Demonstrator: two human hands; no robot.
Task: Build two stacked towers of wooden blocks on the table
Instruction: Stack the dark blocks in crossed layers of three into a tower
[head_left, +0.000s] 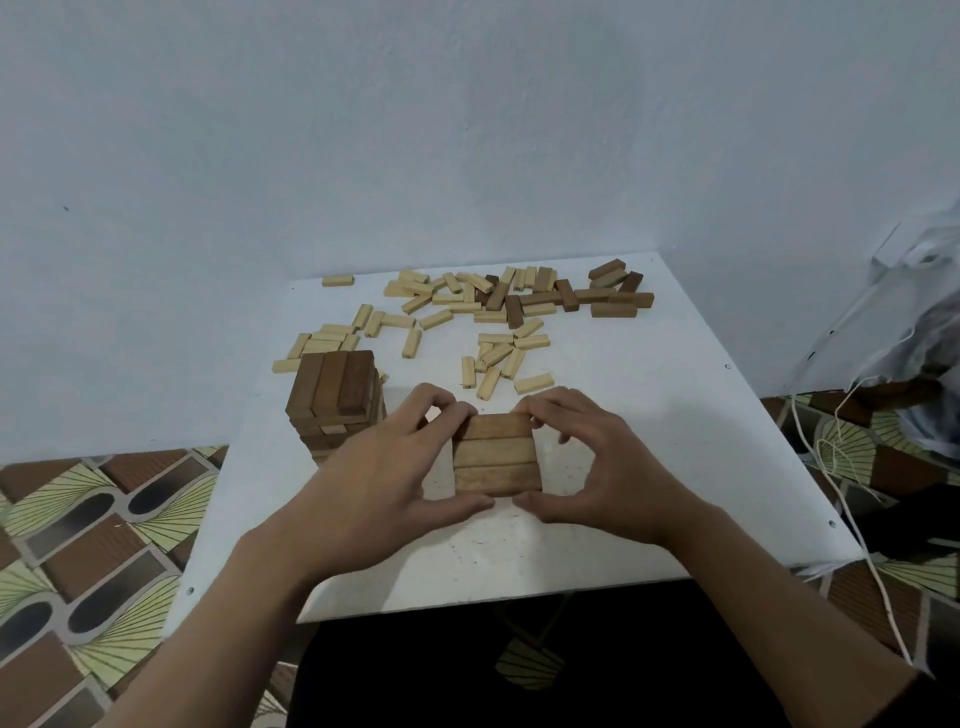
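Observation:
A tower of dark and light wooden blocks (335, 400) stands at the left of the white table (675, 467), its top layer three dark blocks side by side. To its right, a flat layer of three brown blocks (497, 454) lies near the table's middle. My left hand (379, 478) and my right hand (597, 467) cup this layer from both sides, thumbs against its near edge and fingertips curled over its far corners. Loose light blocks (441, 312) and dark blocks (597, 296) lie scattered across the far part of the table.
A pale wall rises just behind the table. A patterned tile floor (93, 545) shows on the left and right. A plastic bag (914, 322) and a white cord (831, 467) sit off the table's right edge.

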